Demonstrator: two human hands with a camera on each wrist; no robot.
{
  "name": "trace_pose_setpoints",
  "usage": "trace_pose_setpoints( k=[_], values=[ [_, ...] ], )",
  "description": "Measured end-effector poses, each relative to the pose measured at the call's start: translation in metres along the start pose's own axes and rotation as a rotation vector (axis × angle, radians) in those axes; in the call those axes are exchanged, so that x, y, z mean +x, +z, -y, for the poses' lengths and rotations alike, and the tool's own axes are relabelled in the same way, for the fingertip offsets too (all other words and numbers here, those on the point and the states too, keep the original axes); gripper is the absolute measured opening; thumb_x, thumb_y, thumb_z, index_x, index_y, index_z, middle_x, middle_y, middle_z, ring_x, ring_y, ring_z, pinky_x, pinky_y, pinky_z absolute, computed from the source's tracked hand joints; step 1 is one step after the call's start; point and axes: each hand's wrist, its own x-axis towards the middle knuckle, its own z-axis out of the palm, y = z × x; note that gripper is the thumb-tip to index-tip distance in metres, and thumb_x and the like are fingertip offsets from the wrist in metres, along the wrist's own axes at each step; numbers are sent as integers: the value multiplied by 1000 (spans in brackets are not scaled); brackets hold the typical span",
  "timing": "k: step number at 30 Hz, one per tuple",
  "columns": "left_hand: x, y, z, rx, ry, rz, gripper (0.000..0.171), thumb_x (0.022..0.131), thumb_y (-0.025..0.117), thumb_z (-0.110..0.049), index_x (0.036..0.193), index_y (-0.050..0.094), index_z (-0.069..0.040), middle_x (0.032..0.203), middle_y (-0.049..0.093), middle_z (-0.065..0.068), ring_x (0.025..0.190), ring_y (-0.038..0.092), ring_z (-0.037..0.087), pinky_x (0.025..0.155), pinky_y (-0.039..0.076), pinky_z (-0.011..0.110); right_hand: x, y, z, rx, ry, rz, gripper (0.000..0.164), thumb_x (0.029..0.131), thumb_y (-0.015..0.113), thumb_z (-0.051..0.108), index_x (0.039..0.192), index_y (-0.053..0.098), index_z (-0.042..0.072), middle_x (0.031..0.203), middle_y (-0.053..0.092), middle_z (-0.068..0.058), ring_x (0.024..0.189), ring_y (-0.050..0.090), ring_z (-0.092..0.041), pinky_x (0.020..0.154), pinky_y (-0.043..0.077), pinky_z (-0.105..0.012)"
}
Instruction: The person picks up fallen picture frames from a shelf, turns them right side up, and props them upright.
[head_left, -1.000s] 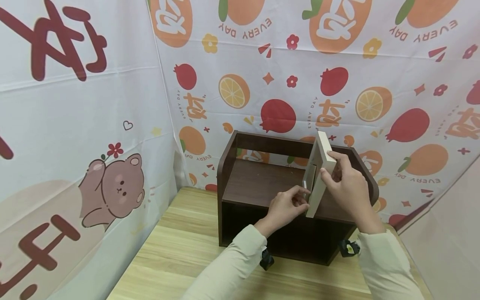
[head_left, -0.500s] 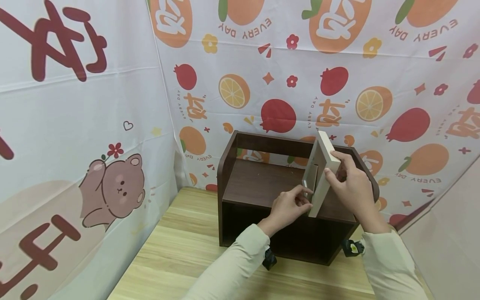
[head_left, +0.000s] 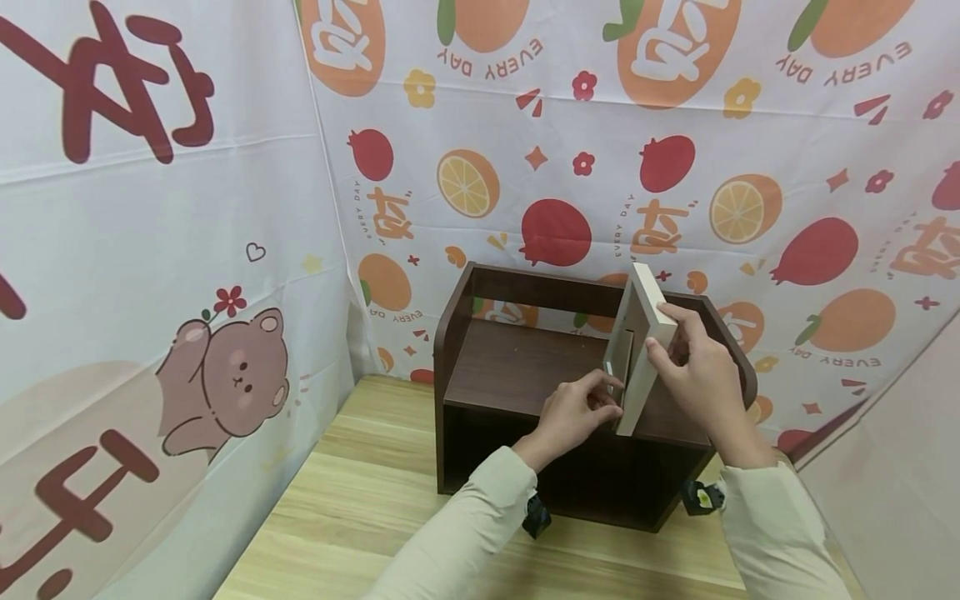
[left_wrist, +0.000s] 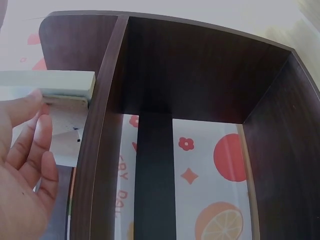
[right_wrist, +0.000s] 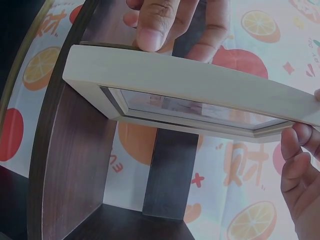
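A cream picture frame stands tilted on its edge over the upper deck of a dark brown desktop shelf. My right hand grips its upper side, thumb on the near side and fingers behind. In the right wrist view the glazed front of the frame shows between both hands. My left hand pinches at the lower back, where a tan backing piece shows. The left wrist view has the left thumb and index fingertip right at the frame's edge.
The shelf has raised side panels and an open lower compartment. It stands on a light wood-grain table. A fruit-printed cloth hangs behind, and a bear-printed cloth on the left.
Both hands and the picture frame shifted very slightly right, then slightly back. The hold on the frame looks the same throughout.
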Motion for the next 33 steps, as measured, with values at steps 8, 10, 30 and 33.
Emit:
trace_pose_setpoints(
  k=[8,10,30,33],
  values=[
    [-2,-5,3,-16,-11,11,29,90,69,-25,118,63,-24,89,71,-8,69,57,-6,59,43,16,-1,1,2,7,14,13,46,92,61,17,135,47,10,73,55,-8,58,43,-13,51,33,-26],
    [-3,-6,4,-25,-23,10,28,90,69,-27,117,64,-23,89,71,-9,69,57,-5,59,43,16,-1,1,2,5,15,10,46,92,61,17,135,47,10,73,55,-8,58,43,-13,51,33,-26],
    [-8,-19,16,-1,-11,-49,19,91,68,-25,109,73,-21,84,68,-8,69,55,-4,60,45,15,1,5,3,-12,-22,-28,45,90,62,16,133,49,10,70,52,-6,56,39,-11,50,30,-26],
    [-10,-24,19,-5,-6,-62,19,91,67,-23,109,73,-21,86,68,-6,70,56,-2,60,45,16,2,5,4,-16,-28,-29,45,90,62,16,133,50,11,71,52,-6,55,39,-11,50,30,-27]
  ],
)
